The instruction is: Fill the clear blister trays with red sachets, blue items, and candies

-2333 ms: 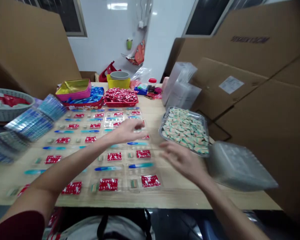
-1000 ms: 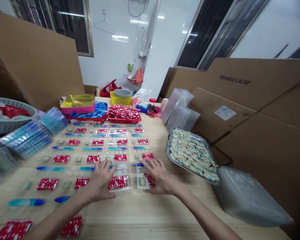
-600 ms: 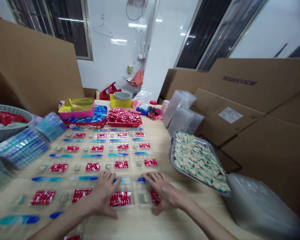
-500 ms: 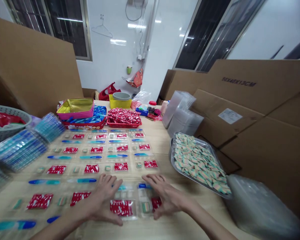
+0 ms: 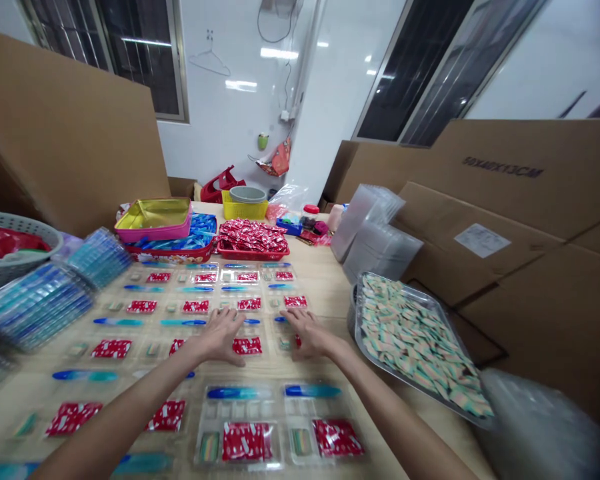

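Note:
Rows of clear plastic trays cover the table. Each visible one holds a blue-and-teal pen-shaped item, a red packet with white marks and a small pastel-striped piece. My left hand [image 5: 223, 337] rests with spread fingers over the left side of a tray [image 5: 247, 345] in the third row. Across from it, my right hand [image 5: 307, 333] lies over the neighbouring tray [image 5: 284, 343], fingers spread, partly covering its red packet. Closer to me, two trays with a red packet [image 5: 247, 441] and another red packet [image 5: 337, 437] sit side by side between my forearms.
A metal tray [image 5: 487, 421] heaped with striped pieces stands right, beside stacked clear plastic [image 5: 540, 413]. At the back are a red tray of packets [image 5: 253, 240] and a pink tin [image 5: 155, 230]. Stacked filled trays [image 5: 37, 300] lie left. Cardboard boxes [image 5: 505, 200] flank the table.
Both hands have moved away from me, from the nearest row of trays to the row behind it. The two nearest trays are now uncovered.

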### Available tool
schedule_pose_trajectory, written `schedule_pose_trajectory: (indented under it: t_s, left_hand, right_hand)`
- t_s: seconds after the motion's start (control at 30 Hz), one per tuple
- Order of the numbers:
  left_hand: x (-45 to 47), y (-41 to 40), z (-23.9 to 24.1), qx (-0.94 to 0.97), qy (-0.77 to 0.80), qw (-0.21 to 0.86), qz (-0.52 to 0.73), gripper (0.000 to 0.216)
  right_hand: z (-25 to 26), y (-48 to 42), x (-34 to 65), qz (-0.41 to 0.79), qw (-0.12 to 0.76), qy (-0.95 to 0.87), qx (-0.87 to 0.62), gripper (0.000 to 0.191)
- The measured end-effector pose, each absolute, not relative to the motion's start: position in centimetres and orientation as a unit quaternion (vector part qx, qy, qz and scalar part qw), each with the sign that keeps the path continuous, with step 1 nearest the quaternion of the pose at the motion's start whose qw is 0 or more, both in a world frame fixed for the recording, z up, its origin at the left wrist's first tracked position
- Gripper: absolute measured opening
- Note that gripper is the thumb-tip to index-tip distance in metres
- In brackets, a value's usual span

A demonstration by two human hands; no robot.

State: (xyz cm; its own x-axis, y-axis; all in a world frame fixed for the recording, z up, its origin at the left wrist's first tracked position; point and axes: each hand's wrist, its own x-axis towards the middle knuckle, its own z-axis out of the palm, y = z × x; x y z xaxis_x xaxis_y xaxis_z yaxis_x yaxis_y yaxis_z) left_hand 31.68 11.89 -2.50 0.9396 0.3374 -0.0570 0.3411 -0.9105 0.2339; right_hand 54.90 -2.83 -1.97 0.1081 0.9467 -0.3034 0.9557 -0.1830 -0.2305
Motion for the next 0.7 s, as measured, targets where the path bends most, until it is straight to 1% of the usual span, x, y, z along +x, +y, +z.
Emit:
schedule_pose_trajectory:
  t_s: [0.13,0.33,0.47,0.57,0.7]
  left_hand:
    - [31.6,11.8,-3.1,0.979,0.157,0.130,-0.010,0.095]
    - [31.6,11.5,-2.8,0.980,0.157,0.121,-0.014,0.094]
    - [31.5,11.2,-1.0,0.977,0.173,0.122,-0.009,0.088]
    - [30.8,10.9,1.1,0.977,0.178,0.120,-0.003,0.088]
    - [28.2,9.5,3.9,0.981,0.150,0.122,-0.007,0.087]
  right_hand:
    - [-2.2,-3.1,55.1,-0.205,0.034,0.634,0.745,0.118]
    - [-2.4,-3.2,55.0,-0.204,0.042,0.626,0.751,0.118]
    - [-2.1,-3.5,55.0,-0.164,0.012,0.608,0.777,0.110]
    - [-1.4,-4.1,55.0,-0.144,-0.008,0.602,0.786,0.109]
    - [0.3,-5.7,53.9,-0.133,-0.076,0.617,0.772,0.108]
